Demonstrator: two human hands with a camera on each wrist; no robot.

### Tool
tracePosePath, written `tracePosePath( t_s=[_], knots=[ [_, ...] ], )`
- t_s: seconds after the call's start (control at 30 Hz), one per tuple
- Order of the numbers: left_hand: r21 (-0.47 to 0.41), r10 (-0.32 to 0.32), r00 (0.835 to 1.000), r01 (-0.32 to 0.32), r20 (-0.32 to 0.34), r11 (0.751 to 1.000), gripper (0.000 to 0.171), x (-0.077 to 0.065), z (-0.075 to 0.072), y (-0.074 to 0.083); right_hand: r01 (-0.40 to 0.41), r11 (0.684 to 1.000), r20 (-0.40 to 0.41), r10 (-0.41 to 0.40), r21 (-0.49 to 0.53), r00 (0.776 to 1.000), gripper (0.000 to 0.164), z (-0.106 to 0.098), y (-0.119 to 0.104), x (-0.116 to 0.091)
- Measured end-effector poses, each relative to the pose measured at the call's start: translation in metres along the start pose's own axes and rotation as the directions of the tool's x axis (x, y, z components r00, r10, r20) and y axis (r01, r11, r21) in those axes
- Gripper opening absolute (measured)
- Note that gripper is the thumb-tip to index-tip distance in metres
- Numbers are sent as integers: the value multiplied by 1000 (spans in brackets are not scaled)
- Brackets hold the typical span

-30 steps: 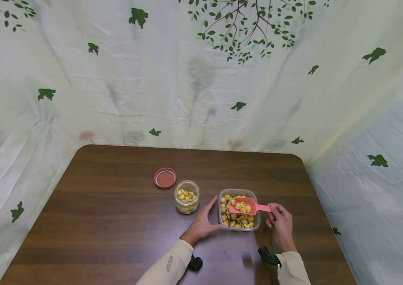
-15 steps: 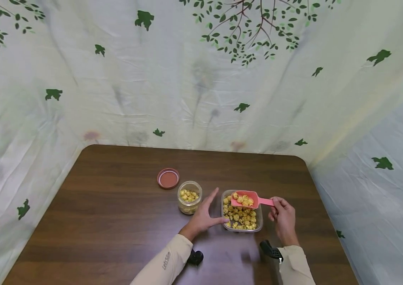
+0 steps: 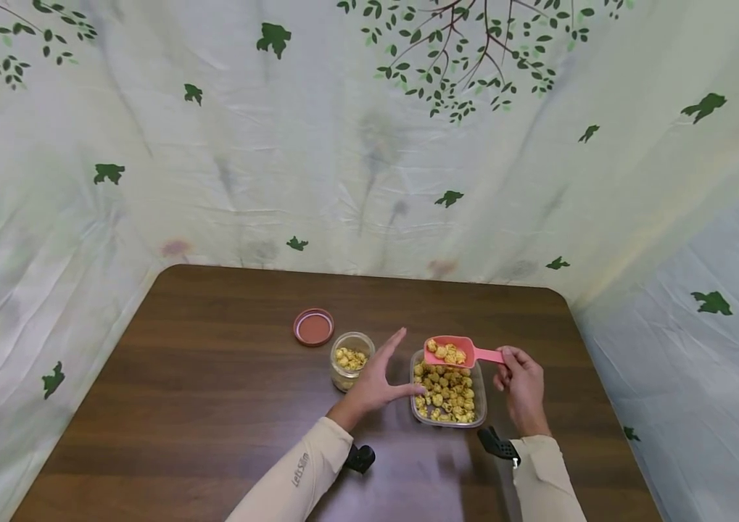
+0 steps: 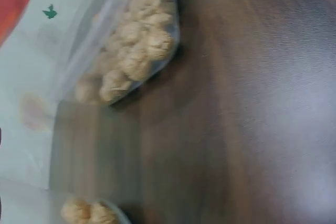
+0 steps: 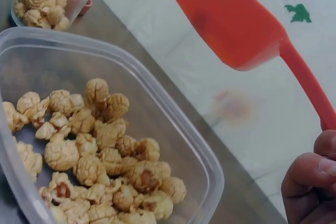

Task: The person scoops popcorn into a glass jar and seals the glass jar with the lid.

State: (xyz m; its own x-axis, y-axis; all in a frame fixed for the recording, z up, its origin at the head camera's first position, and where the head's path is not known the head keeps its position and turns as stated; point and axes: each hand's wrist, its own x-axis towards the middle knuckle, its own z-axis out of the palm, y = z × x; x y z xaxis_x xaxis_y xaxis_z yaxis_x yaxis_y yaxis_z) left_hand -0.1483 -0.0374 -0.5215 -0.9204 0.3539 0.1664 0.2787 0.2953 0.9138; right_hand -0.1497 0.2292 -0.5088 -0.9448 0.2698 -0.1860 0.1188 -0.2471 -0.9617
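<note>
My right hand (image 3: 523, 388) pinches the handle of a pink scoop (image 3: 482, 354), which carries several pieces of caramel popcorn. The scoop is raised over the far edge of a clear plastic container (image 5: 173, 108), and its underside shows in the right wrist view. More popcorn (image 5: 105, 166) lies inside that container. Thumb and fingers spread wide, my left hand (image 3: 372, 384) is between the container and a glass jar (image 3: 343, 380). Its thumb tip overlaps the container's left rim in the head view. The jar is uncapped and partly filled with popcorn; the left hand hides some of its right side.
A red round lid (image 3: 313, 328) lies on the brown wooden table (image 3: 225, 384), behind and left of the jar. Pale curtains (image 3: 317, 145) with printed leaves hang behind the table and at its sides.
The scoop with popcorn has risen from inside the container to above its far edge. My left hand has come away from the container's side, staying spread. The head view has shifted slightly.
</note>
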Motion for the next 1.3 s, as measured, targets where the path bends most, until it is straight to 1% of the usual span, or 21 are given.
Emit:
tracePosePath(
  t_s=[0.1, 0.17, 0.33, 0.43, 0.53, 0.63, 0.7, 0.87, 0.97, 1.13, 1.2, 1.3],
  knots=[
    [-39, 28, 1000, -28, -6, 999, 96, 2, -7, 6, -1, 1000, 1, 1, -10, 1000, 21, 2, -1, 3],
    [-61, 27, 1000, -28, -6, 998, 96, 3, -12, 11, 3, 1000, 3, -3, -13, 1000, 21, 4, -2, 4],
    [-60, 33, 999, -34, -16, 998, 94, 7, -27, 19, 5, 1000, 13, -5, -13, 1000, 21, 11, -5, 6],
    [-50, 45, 998, -47, -48, 998, 92, 8, -37, 21, 6, 1000, 16, -6, -12, 1000, 23, 17, -8, 7],
    [-18, 56, 995, -58, -88, 998, 91, 9, -49, 18, 14, 1000, 21, -14, -7, 1000, 22, 23, -11, 7],
    [21, 69, 990, -67, -123, 998, 90, 7, -60, 12, 24, 1000, 34, -24, -2, 999, 21, 30, -13, 7],
    [24, 68, 988, -65, -136, 998, 89, 5, -67, 8, 27, 1000, 40, -26, -2, 999, 20, 33, -13, 8],
    [18, 28, 987, -26, -155, 999, 88, -1, -82, -6, 23, 1000, 53, -23, -4, 998, 21, 42, -12, 10],
    [12, 17, 987, -15, -162, 1000, 88, -7, -88, -12, 20, 1000, 57, -20, -7, 998, 22, 48, -12, 10],
    [24, 21, 987, -17, -157, 1000, 86, -15, -94, -25, 14, 1000, 74, -12, -28, 997, 23, 58, -12, 10],
    [25, 8, 988, -4, -157, 1000, 86, -17, -94, -32, 9, 999, 85, -6, -35, 996, 24, 61, -13, 9],
    [29, -26, 990, 30, -138, 999, 89, -21, -91, -40, -2, 999, 87, 6, -42, 996, 25, 63, -13, 7]
  ],
)
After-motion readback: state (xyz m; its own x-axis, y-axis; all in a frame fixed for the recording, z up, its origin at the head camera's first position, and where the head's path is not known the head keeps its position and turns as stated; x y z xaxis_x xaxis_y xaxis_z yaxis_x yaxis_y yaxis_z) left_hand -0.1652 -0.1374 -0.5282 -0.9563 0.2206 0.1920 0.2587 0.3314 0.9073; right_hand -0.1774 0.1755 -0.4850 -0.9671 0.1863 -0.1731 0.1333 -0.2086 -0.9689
